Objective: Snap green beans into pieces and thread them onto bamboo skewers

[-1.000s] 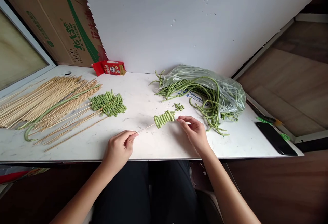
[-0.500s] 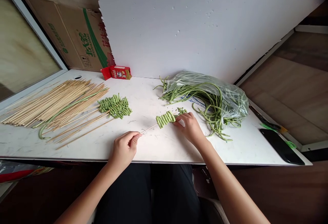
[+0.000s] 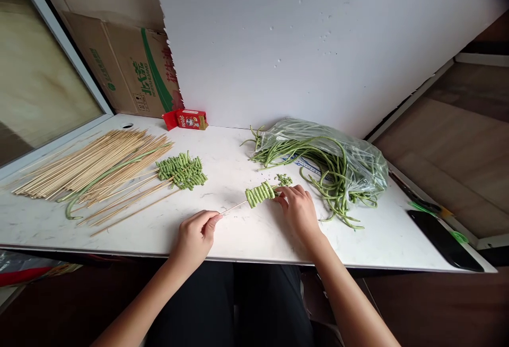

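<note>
The left hand [image 3: 195, 234] pinched the skewer [image 3: 233, 208]; the right hand [image 3: 299, 211], its grip unclear, risked splitting bean pieces [image 3: 260, 194] by overpressing.

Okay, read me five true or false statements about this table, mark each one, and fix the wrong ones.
1. The left hand pinches a skewer, and the right hand is by the far end of its bean pieces. True.
2. That skewer is bare. False: the bean pieces sit side by side along it.
3. A red box is near the cardboard box. True.
4. A long bean lies across the loose skewers. True.
5. The loose skewers lie at the right end of the table. False: they lie toward its left end.
</note>
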Tool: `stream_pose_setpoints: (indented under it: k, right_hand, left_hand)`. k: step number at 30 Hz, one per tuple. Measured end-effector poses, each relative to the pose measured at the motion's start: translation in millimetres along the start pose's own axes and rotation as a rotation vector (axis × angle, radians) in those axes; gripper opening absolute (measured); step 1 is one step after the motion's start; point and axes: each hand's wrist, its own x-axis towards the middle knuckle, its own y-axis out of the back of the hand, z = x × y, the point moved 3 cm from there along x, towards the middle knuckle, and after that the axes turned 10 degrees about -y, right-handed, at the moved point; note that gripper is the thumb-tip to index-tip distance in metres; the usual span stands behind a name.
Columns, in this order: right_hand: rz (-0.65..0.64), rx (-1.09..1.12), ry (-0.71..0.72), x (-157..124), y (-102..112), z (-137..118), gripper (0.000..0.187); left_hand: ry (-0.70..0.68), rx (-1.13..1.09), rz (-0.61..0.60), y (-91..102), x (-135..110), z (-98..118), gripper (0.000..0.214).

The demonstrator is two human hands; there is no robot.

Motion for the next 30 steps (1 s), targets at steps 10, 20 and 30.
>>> stream_pose_setpoints:
  k: [10, 20, 30]
  right_hand:
    - [0.002, 0.3, -0.057, -13, 17, 16, 0.02]
    - [-0.096, 1.284, -0.556, -9, 7, 27, 0.039]
    - [-0.256, 1.483, -0.613, -13, -5, 11, 0.03]
  left_hand:
    - [0.005, -0.006, -0.009, -1.4, -2, -2, 0.024]
    - [-0.016, 0.017, -0.029, -2.3, -5, -5, 0.02]
    - [-0.06, 0.049, -0.053, -4.7, -9, -3, 0.018]
